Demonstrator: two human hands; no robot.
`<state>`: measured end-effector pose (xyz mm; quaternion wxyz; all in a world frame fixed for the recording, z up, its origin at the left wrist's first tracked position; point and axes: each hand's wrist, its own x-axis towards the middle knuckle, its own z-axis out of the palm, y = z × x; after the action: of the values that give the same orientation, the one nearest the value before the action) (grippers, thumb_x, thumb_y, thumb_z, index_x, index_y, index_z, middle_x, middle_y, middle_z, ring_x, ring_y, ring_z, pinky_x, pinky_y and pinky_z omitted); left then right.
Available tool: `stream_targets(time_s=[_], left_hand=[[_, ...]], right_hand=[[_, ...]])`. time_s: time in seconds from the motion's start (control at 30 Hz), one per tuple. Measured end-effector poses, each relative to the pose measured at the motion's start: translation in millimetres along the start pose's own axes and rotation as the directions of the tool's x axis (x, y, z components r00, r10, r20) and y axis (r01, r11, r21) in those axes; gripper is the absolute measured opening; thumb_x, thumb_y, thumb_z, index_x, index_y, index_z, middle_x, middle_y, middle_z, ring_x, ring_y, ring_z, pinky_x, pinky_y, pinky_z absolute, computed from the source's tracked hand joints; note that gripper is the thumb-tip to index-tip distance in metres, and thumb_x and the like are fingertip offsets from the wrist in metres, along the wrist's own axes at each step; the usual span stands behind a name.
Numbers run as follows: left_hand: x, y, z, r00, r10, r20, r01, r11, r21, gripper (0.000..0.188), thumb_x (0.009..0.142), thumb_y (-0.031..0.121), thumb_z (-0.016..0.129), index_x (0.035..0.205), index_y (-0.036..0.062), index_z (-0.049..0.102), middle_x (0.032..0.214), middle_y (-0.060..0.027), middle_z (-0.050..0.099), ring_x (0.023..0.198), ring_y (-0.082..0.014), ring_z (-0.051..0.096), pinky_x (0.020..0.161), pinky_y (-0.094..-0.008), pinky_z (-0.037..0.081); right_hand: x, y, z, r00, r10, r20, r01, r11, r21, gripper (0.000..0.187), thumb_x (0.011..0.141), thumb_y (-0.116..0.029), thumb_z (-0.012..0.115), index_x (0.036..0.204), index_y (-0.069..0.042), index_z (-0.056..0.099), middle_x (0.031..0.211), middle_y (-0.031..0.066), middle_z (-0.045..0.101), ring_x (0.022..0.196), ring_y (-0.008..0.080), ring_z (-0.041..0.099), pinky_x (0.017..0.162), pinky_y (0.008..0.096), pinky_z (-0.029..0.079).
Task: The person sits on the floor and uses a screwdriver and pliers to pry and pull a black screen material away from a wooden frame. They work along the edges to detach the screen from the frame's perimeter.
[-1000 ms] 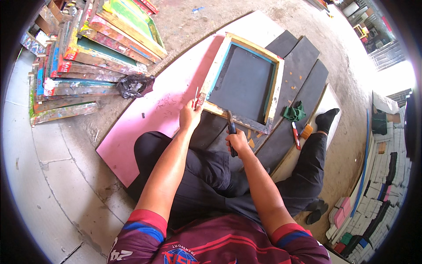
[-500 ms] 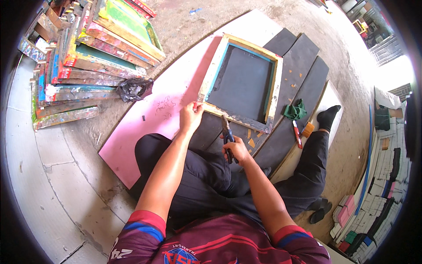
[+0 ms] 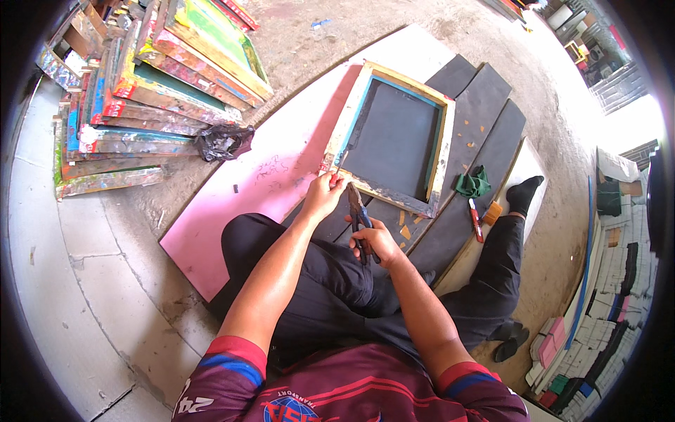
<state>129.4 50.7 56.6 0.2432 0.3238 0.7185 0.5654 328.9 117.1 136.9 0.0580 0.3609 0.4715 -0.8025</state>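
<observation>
A wooden screen-printing frame [image 3: 443, 160] with dark mesh lies flat in front of me, blue edging along its inner side. At its near left corner, my left hand [image 3: 323, 200] is closed on a small red-handled screwdriver [image 3: 334, 180], whose thin shaft points up over the frame's inner edge. My right hand [image 3: 377, 243] grips dark-handled pliers [image 3: 357, 211] just below the frame's near rail. The jaws of the pliers point away from me, close to my left fingers. Whether the jaws touch anything is hard to see.
Paint-stained frames [image 3: 140, 149] are stacked at the left, beside a crumpled black plastic bag [image 3: 223, 143]. A green cloth [image 3: 472, 183], a red cutter knife [image 3: 476, 221] and a brush [image 3: 492, 213] lie right of the frame. Orange scraps dot the black boards [image 3: 470, 151] over a pink sheet [image 3: 235, 211].
My left hand has shifted right and slightly nearer, and the screwdriver now shows in it. The pliers have turned a little, their jaws moving left toward my left hand.
</observation>
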Motion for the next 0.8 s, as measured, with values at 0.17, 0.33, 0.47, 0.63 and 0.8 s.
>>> stream_targets(time_s=[0.17,0.33,0.47,0.63,0.8], left_hand=[[0,8,1,0.997,0.068,-0.042,-0.068,0.998,0.000,0.027,0.096,0.022,0.073,0.092,-0.0037,0.065,0.075,-0.0148,0.065,0.069,-0.0253,0.063,0.067,-0.0372,0.051],[-2,19,-2,0.994,0.094,-0.059,-0.082,0.979,0.185,0.026,0.097,0.021,0.071,0.094,-0.0041,0.065,0.080,-0.0209,0.069,0.078,-0.0375,0.070,0.070,-0.0439,0.054],[0,5,2,0.981,0.141,-0.136,-0.091,0.943,0.321,0.022,0.097,0.019,0.068,0.095,-0.0027,0.063,0.085,-0.0234,0.070,0.084,-0.0438,0.070,0.073,-0.0492,0.054],[13,8,-16,0.923,-0.015,-0.385,0.120,0.961,0.250,0.028,0.100,0.026,0.064,0.096,-0.0014,0.064,0.089,-0.0242,0.072,0.086,-0.0441,0.071,0.076,-0.0508,0.055],[33,-15,-56,0.758,-0.197,-0.622,0.390,0.901,0.191,0.035,0.100,0.030,0.067,0.093,-0.0035,0.063,0.088,-0.0240,0.072,0.085,-0.0419,0.072,0.077,-0.0497,0.054]], right_hand=[[0,-4,3,1.000,-0.001,0.003,0.001,1.000,-0.023,0.052,0.092,-0.004,0.056,0.144,-0.001,0.052,0.080,0.0114,0.066,0.059,0.0194,0.064,0.055,0.0337,0.052],[3,-4,7,1.000,0.019,0.008,-0.019,0.999,-0.048,0.044,0.094,-0.006,0.060,0.137,0.001,0.051,0.085,0.0131,0.068,0.067,0.0215,0.069,0.060,0.0352,0.057],[5,1,11,0.997,0.040,-0.059,-0.041,0.999,-0.012,0.039,0.097,-0.011,0.063,0.132,0.002,0.051,0.098,0.0150,0.069,0.074,0.0241,0.071,0.063,0.0380,0.059],[17,23,-4,0.968,0.016,-0.251,-0.040,0.995,-0.090,0.035,0.100,-0.018,0.062,0.128,0.001,0.050,0.108,0.0185,0.067,0.084,0.0279,0.073,0.064,0.0425,0.060],[22,28,-15,0.945,0.053,-0.323,-0.094,0.989,-0.111,0.038,0.099,-0.023,0.064,0.126,0.000,0.051,0.107,0.0175,0.064,0.085,0.0288,0.073,0.063,0.0441,0.059]])
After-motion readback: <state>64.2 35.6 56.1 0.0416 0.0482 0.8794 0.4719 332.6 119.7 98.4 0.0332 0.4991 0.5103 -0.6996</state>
